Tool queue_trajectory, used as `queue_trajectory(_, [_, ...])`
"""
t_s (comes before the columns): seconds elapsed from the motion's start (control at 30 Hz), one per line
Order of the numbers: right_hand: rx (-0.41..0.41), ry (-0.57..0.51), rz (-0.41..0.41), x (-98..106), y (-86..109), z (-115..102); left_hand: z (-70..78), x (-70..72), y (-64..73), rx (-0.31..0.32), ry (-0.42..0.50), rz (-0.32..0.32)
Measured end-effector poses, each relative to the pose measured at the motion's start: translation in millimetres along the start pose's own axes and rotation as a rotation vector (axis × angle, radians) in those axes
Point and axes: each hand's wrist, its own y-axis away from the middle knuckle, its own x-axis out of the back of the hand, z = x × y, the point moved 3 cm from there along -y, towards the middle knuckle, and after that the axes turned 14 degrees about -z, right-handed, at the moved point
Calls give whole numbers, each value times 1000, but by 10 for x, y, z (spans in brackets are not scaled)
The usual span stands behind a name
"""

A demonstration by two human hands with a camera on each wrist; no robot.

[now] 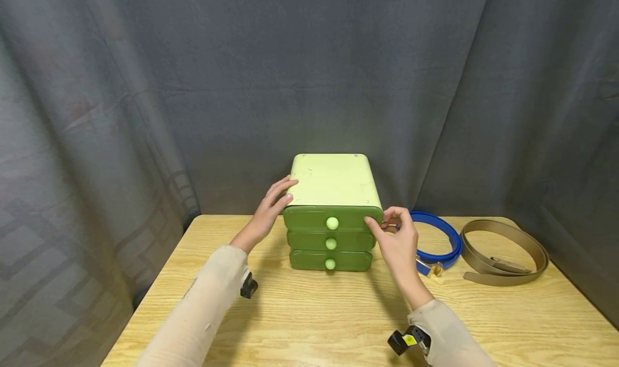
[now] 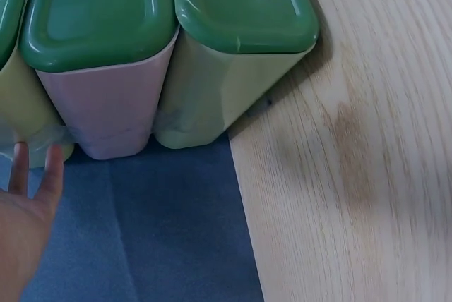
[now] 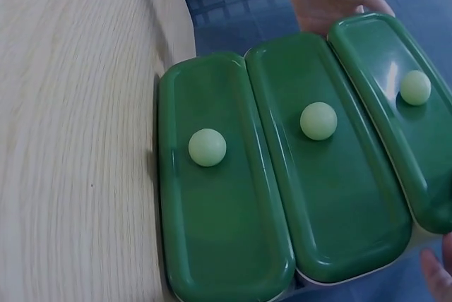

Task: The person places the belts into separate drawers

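A small drawer box [image 1: 333, 180] stands on the table, its top pale yellow-green. Its three stacked green drawers [image 1: 309, 240] are closed, each with a round pale knob [image 1: 332, 223]. My left hand [image 1: 265, 214] rests against the box's upper left side, fingers extended over the top edge. In the left wrist view, two fingertips [image 2: 54, 161] lie at clear tape [image 2: 42, 135] along the box's side. With its thumb on the top drawer's front and its fingers bent at the side, my right hand [image 1: 398, 238] grips the upper right corner.
A coiled blue belt [image 1: 454, 240] with a metal buckle lies right of the box, partly hidden behind my right hand. Beside it is a coiled brown belt [image 1: 534, 249]. A grey curtain [image 1: 309, 77] hangs behind the wooden table [image 1: 300, 318].
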Motion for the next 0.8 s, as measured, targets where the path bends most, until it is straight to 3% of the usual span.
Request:
queue_trajectory(0.2, [-4,-6,2,-12,-12,-11,5,-12,-4,14,14,-3])
queue_trajectory(0.4, [-26,-14,-4,-15,-6,-4,-305,2,-85,8,44,25])
queue_trajectory(0.5, [-27,-27,-8,-5,12,9,-367,-23,-89,6,51,62])
queue_trajectory(0.8, [27,-85,-1,56,116,53,-324,-117,-24,18,100,223])
